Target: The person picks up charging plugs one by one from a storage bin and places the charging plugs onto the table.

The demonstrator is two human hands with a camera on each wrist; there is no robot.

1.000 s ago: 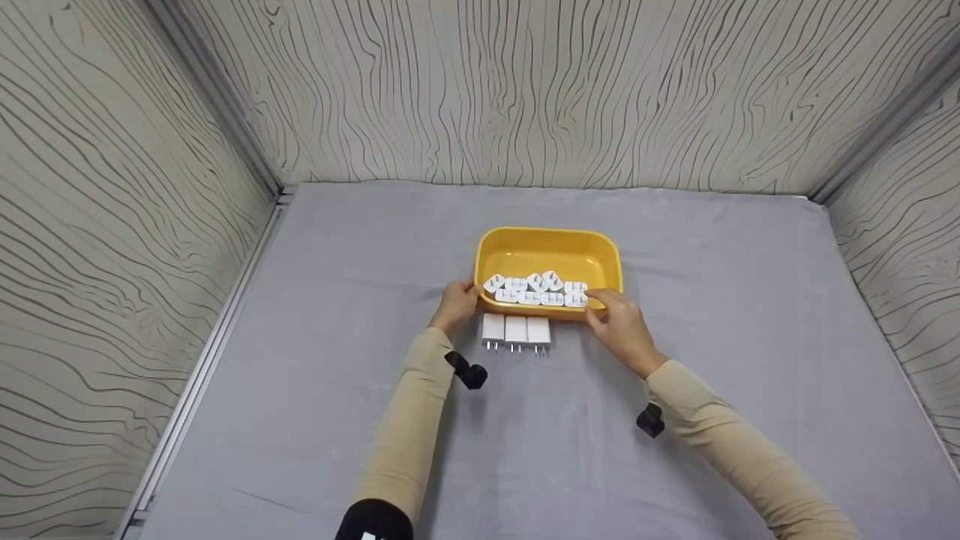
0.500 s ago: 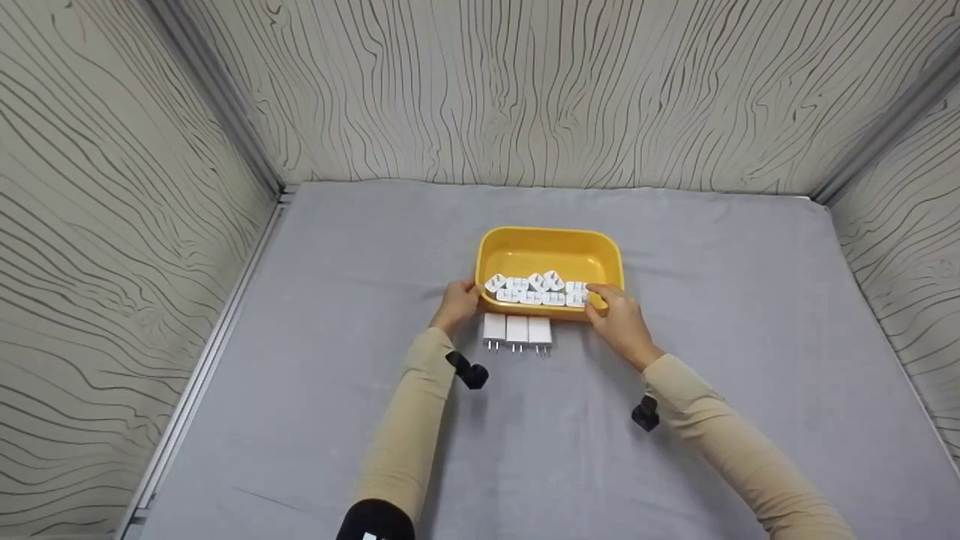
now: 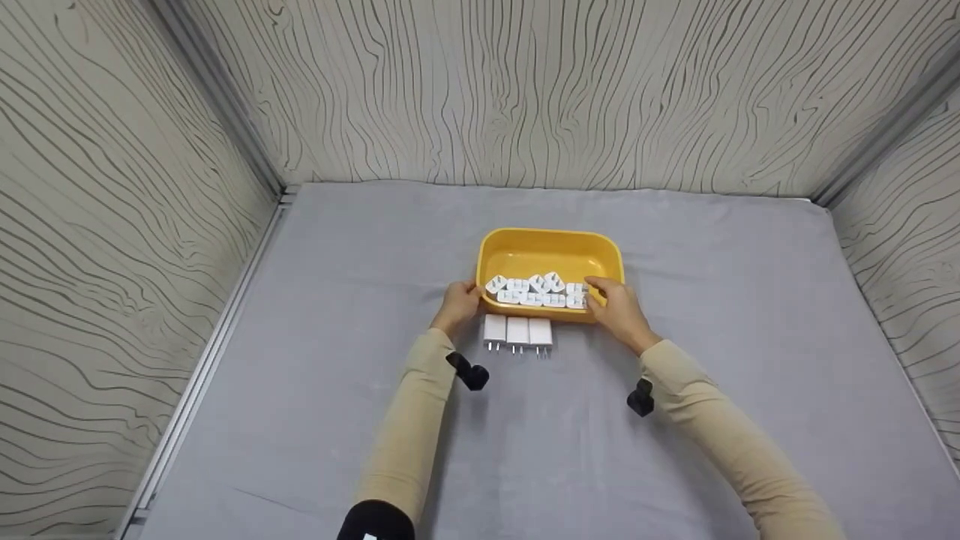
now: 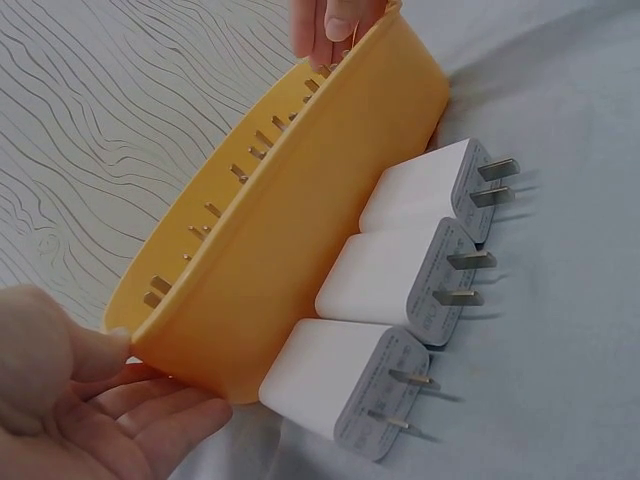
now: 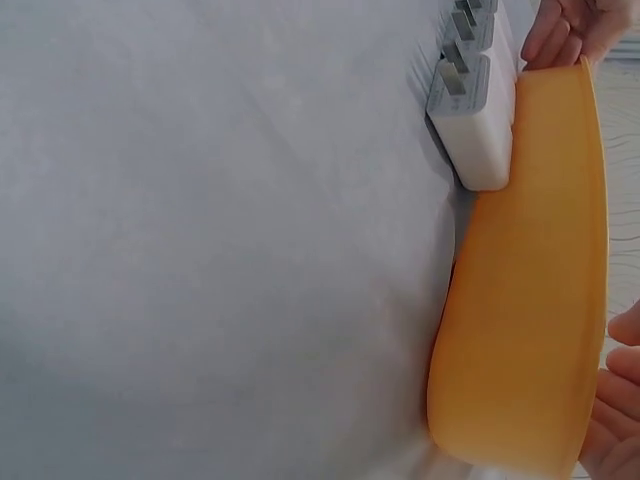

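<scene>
A yellow plastic basin (image 3: 555,240) holds several white plug chargers (image 3: 531,298), prongs up, lined along its near wall. My left hand (image 3: 455,307) grips the basin's near left corner, thumb at the rim and fingers low against the outside in the left wrist view. My right hand (image 3: 619,311) reaches over the near right rim, thumb and forefinger at the rightmost chargers. Whether they pinch one cannot be made out. Three more white chargers (image 4: 385,275) lie side by side against the basin's outer front wall, prongs pointing toward me.
A grey cloth (image 3: 300,360) covers the table under everything. Patterned panels (image 3: 450,90) rise behind and at both sides, with metal frame rails (image 3: 206,322) along the left edge. Black wrist cameras (image 3: 470,373) hang under the forearms.
My right hand and forearm have shifted slightly up and left, the fingertips staying by the rightmost chargers. The left hand, basin and front chargers have hardly moved.
</scene>
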